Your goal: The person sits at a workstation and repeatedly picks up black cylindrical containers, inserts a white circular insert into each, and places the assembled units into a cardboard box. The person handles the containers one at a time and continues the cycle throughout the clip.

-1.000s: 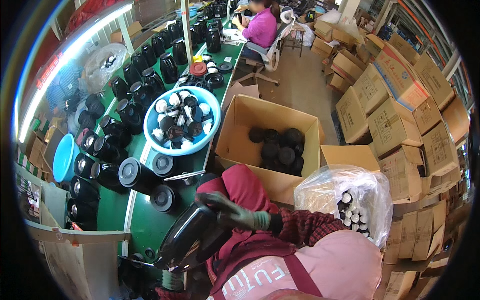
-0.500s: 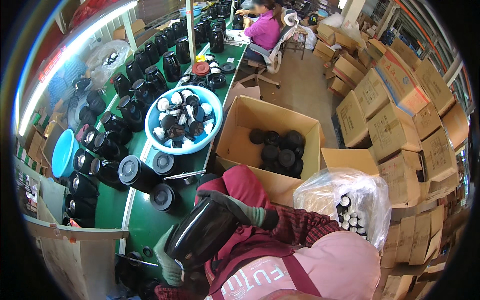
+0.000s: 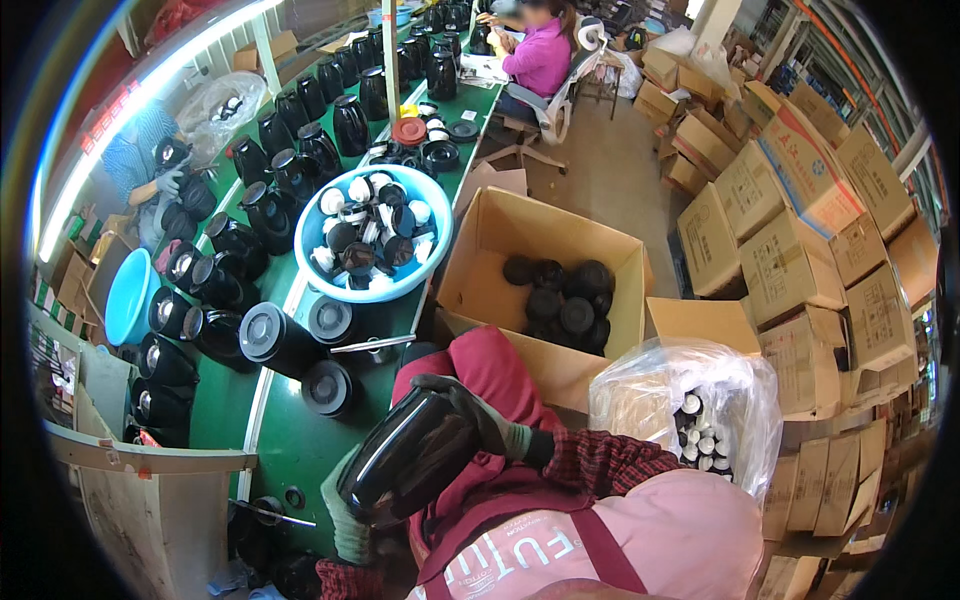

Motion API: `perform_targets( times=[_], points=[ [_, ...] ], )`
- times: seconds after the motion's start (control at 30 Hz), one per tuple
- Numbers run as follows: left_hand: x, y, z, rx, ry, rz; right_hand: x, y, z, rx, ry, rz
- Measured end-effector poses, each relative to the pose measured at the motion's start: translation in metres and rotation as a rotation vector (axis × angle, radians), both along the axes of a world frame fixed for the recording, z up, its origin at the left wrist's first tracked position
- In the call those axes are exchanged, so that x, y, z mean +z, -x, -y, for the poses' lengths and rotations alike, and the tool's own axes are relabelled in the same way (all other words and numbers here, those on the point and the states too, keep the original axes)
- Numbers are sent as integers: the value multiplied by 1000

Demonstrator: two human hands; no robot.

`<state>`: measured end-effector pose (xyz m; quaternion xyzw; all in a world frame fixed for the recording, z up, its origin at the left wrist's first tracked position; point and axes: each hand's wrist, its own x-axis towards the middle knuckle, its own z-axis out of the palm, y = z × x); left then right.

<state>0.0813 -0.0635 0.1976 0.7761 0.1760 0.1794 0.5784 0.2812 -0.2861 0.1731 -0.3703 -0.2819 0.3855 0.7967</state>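
A glossy black thermos jug (image 3: 412,455) lies tilted across my lap, held between both gloved hands. My left hand (image 3: 348,515) is wrapped round its lower left end, and some of the fingers are hidden beneath it. Around the upper right end curls my right hand (image 3: 480,415), in a dark glove with a pale green cuff. On the green bench just beyond stand more black jugs, among them an upright one with a grey-rimmed round top (image 3: 272,340). A round black lid (image 3: 328,388) and a metal rod (image 3: 372,345) lie close to it.
A light blue basin (image 3: 440,250) full of black and white lids stands on the bench (image 3: 300,450). Right of it, a cardboard box (image 3: 470,255) holds black round parts. A plastic-lined box (image 3: 740,390) contains small white-topped parts. Stacked cartons (image 3: 790,250) line the right. Two co-workers sit farther off.
The jug and both hands have shifted slightly, the grip staying the same. Across the bench, a co-worker's gloved hands and blue sleeve have come further into view. The whole view has shifted a little.
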Motion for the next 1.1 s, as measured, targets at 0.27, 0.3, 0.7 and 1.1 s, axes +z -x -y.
perform_targets(
  times=[0.27,0.3,0.7,1.1],
  points=[
    [69,-43,-9,-245,-118,-193,-73,-4,9,347,-87,-623],
    [76,-45,-12,-342,9,-202,-90,-12,30,238,103,-639],
    [118,-67,66,-109,-948,295,-72,-9,43,-205,555,688],
    [86,-79,93,74,-827,416,-45,19,39,-44,258,54]
  ],
)
